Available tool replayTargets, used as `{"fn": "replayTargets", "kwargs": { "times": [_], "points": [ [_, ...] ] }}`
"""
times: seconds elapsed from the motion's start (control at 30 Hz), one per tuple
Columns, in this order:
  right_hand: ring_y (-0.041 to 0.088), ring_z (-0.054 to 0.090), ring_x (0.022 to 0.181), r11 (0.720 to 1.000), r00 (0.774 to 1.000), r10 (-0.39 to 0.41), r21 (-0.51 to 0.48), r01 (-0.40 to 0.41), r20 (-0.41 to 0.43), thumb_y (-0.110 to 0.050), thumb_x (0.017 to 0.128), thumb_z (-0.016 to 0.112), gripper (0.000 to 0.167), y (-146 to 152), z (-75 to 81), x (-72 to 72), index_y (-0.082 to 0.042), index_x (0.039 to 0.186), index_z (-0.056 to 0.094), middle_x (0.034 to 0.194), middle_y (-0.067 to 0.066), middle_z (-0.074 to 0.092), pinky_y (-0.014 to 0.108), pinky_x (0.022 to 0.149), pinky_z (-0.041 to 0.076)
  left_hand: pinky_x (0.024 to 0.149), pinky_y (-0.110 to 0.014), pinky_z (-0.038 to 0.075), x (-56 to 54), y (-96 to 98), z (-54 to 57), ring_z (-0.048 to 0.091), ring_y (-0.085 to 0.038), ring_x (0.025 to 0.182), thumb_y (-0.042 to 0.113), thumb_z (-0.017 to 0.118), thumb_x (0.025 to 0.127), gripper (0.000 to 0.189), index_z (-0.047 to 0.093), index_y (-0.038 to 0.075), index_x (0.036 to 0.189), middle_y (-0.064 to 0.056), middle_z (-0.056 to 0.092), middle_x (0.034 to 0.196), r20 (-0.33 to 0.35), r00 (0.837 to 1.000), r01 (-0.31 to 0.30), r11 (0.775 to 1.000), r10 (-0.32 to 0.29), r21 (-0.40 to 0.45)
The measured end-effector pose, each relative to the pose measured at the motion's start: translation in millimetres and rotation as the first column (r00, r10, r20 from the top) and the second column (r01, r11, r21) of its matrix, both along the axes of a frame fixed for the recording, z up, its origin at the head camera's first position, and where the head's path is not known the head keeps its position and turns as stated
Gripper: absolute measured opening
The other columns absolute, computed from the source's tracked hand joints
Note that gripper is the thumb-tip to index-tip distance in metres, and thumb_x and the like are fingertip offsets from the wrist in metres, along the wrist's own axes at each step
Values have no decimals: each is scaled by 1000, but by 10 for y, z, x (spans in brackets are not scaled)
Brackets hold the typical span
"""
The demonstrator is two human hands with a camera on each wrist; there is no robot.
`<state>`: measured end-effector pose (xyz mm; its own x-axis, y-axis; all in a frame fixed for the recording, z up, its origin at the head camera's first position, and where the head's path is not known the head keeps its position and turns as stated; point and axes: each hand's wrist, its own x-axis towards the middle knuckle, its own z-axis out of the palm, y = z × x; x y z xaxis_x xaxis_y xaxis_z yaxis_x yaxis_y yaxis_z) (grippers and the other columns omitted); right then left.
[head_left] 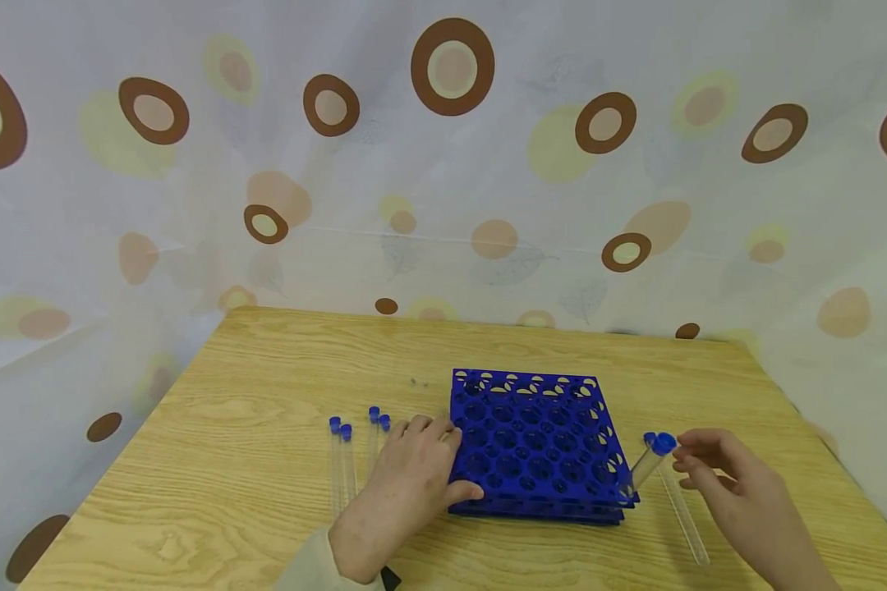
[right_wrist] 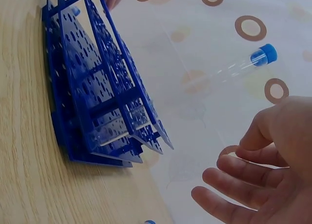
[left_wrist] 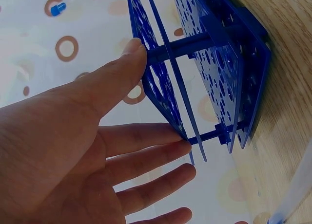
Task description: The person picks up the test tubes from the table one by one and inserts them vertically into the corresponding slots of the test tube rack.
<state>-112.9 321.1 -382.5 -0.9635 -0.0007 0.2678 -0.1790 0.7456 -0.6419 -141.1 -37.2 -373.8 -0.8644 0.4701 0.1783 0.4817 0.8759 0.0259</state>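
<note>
Rack: one, blue (head_left: 547, 497), standing on the worktop (head_left: 229, 460) between the two hands.
Tubes: six, clear, each with one blue cap.
Racked tube: one (head_left: 644, 469), upright in a hole at the rack's near right corner, its cap above the top plate.
Right-hand loose tube: one (head_left: 683, 515), lying just beside the rack.
Left-hand loose tubes: four (head_left: 349, 464), lying in two pairs left of the rack, partly hidden by the left arm.
Left hand: one (head_left: 410, 474), spread wide, nearly straight fingers and thumb touching the rack's near left corner.
Right hand: one (head_left: 746, 497), holding nothing, fingers loosely bent, near the racked tube but apart from it.
Backdrop: patterned cloth (head_left: 384, 156) behind the worktop.
</note>
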Motion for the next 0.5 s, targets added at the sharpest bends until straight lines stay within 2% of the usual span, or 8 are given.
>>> {"fn": "replayTargets", "kwargs": {
  "times": [0.2,0.33,0.5],
  "points": [
    [-9,61,81,998,992,-60,7,60,108,-14,105,46,25,48,-19,-31,3,122,53,106,15,67,22,65,58,99,-44,49,-3,12,-1,59,-23,118,66,66,80,71,68,13,126,0,64,127,23,1000,-14,1000,14,-1],
    [-8,61,79,997,985,-73,19,71,157,-18,105,46,29,76,-27,-46,4,123,53,108,18,66,23,65,58,100,-44,49,-11,17,0,59,-23,119,66,66,80,71,67,13,127,-1,64,128,37,999,-16,1000,16,-3],
    [-6,60,79,997,963,-83,27,79,255,-23,106,45,37,122,-35,-91,7,127,50,111,21,65,23,65,58,100,-45,49,-8,14,-1,59,-23,118,66,66,80,71,68,13,127,-1,64,128,34,999,-13,1000,12,2]
  ]
}}
